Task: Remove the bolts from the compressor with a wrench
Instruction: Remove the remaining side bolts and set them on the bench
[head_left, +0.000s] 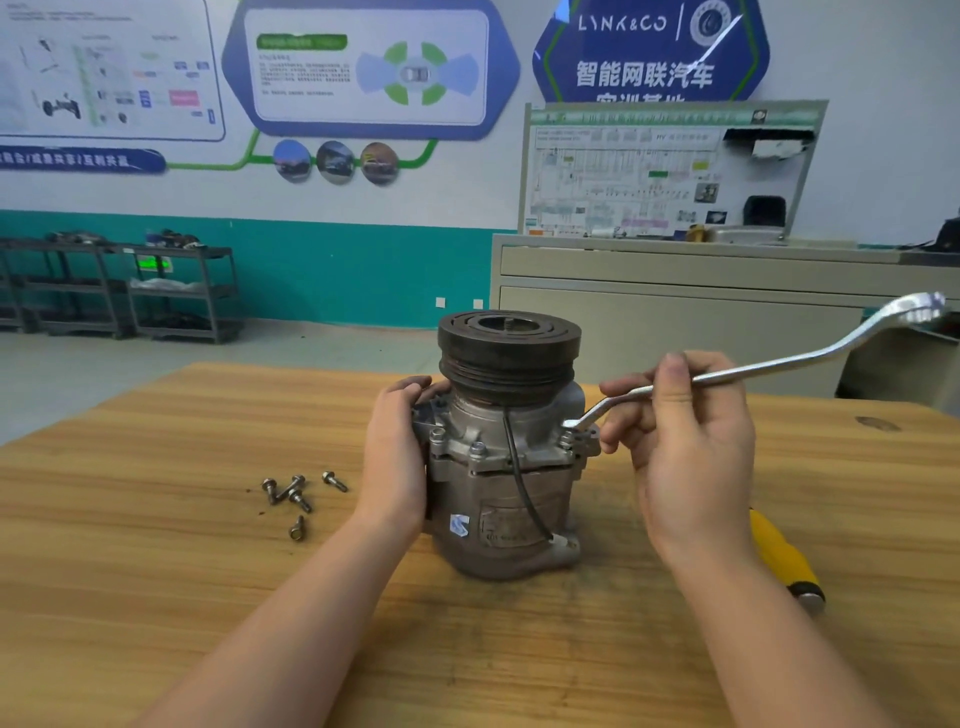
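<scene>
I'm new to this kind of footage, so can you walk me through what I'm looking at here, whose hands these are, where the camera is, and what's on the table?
There is no robot here: a person works with two bare hands, and the single picture comes from a camera worn on their head, looking forward and down.

On the wooden table stands a compressor, a grey metal body with a dark pulley on top. The left hand grips its side to steady it. The right hand holds a bent silver wrench, whose lower end sits at a bolt on the compressor's right flange; whether it is fully seated I cannot tell.

Left of the compressor lie five loose bolts, apparently already taken out. A yellow-handled tool lies to the right, partly behind the forearm. Behind are wall posters, shelves and a cabinet.
</scene>
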